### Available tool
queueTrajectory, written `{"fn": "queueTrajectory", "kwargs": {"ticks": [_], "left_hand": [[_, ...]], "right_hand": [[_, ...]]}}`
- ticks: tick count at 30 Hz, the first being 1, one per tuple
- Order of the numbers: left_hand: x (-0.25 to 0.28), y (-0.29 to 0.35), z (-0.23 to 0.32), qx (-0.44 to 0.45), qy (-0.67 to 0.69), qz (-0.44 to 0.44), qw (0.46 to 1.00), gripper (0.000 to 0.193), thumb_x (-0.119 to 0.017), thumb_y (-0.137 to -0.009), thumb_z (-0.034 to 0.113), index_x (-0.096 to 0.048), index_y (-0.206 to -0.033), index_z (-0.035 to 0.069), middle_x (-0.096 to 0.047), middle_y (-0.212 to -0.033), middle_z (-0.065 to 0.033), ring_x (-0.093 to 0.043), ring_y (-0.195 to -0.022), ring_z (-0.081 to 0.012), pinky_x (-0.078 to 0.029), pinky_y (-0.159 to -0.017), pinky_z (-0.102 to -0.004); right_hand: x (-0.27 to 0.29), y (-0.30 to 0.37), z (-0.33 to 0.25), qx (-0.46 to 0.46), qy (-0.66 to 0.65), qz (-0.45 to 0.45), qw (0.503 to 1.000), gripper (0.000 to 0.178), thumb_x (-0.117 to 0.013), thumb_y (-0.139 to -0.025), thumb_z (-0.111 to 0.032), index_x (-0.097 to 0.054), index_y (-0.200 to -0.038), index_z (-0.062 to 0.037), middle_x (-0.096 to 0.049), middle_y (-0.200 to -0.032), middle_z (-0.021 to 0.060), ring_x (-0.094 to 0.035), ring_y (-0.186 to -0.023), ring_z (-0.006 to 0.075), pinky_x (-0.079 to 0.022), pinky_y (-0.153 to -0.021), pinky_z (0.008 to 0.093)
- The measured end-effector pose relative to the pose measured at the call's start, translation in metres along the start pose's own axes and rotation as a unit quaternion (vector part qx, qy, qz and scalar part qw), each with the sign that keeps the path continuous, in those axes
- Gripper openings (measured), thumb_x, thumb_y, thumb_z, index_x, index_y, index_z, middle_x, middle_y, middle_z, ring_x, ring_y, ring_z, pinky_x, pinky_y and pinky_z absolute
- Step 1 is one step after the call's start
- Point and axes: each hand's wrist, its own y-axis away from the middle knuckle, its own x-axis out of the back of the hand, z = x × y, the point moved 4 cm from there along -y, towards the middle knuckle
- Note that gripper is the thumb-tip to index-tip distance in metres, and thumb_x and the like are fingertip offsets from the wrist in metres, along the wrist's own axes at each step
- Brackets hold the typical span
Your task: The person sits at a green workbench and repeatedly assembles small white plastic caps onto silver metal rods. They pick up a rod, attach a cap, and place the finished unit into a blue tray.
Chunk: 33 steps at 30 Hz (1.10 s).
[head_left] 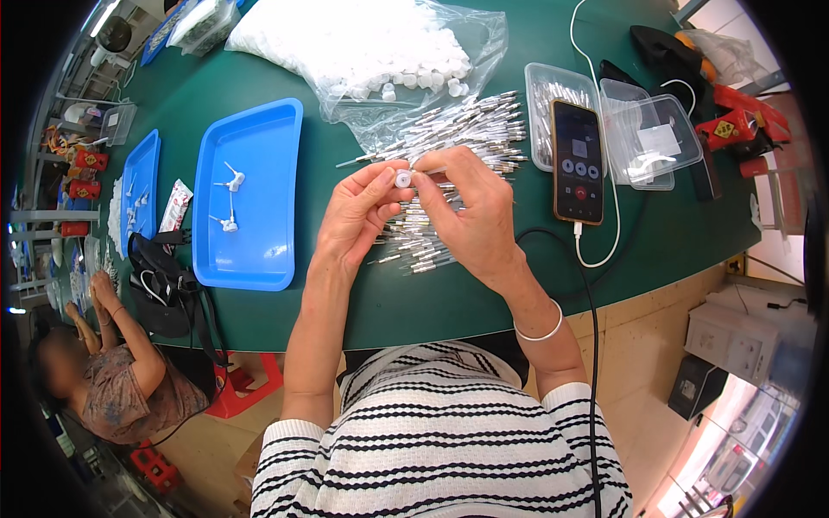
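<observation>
Between the fingertips of both hands is a small round white plastic piece (403,179). My left hand (356,211) pinches it from the left, thumb and forefinger closed on it. My right hand (473,207) is closed too, its thumb and forefinger meeting at the piece's right edge; whether they also grip a thin part is too small to tell. Under and beyond my hands lies a loose pile of thin rods (471,129) with metal and white sections. Past them, an open clear bag (479,43) spills small white plastic caps (423,79).
Left of my hands, a blue tray (287,216) holds white pieces with thin stems; another blue tray (148,164) stands beyond. A black bag (164,289) hangs at the table edge. A cabled phone (578,164) leans on a clear box (537,82). Another person (129,371) works at far left.
</observation>
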Motion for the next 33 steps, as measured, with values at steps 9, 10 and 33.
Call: {"fn": "queueTrajectory", "kwargs": {"ticks": [9,10,33], "left_hand": [[-0.0018,0.0013,0.0020,-0.012,-0.031,0.008,0.999,0.024,-0.062,-0.091,0.012,-0.063,-0.109,-0.004,-0.069,-0.092,-0.0108,-0.070,-0.081,-0.0163,-0.058,-0.064,-0.0192],[-0.0013,0.0012,0.0018,-0.014,-0.034,0.009,0.999,0.024,-0.062,-0.091,0.012,-0.063,-0.109,-0.003,-0.069,-0.092,-0.0108,-0.070,-0.081,-0.0164,-0.058,-0.064,-0.0193],[-0.0030,0.0016,0.0017,-0.018,-0.073,0.019,0.997,0.023,-0.062,-0.091,0.013,-0.064,-0.108,-0.003,-0.069,-0.092,-0.0103,-0.068,-0.078,-0.0136,-0.057,-0.065,-0.0189]], "right_hand": [[-0.0009,0.0011,0.0012,0.003,0.020,0.002,1.000,0.010,-0.065,-0.081,-0.003,-0.062,-0.090,-0.0055,-0.062,-0.082,0.0075,-0.064,-0.067,0.0211,-0.050,-0.056,0.0308],[-0.0009,0.0011,0.0012,0.002,0.021,0.001,1.000,0.010,-0.065,-0.081,-0.003,-0.062,-0.090,-0.0055,-0.062,-0.082,0.0076,-0.064,-0.067,0.0211,-0.050,-0.056,0.0308],[0.0039,-0.0030,0.0063,-0.045,-0.028,-0.050,0.997,0.009,-0.064,-0.082,-0.002,-0.060,-0.090,-0.0027,-0.059,-0.079,0.0102,-0.061,-0.068,0.0246,-0.047,-0.059,0.0334]]}}
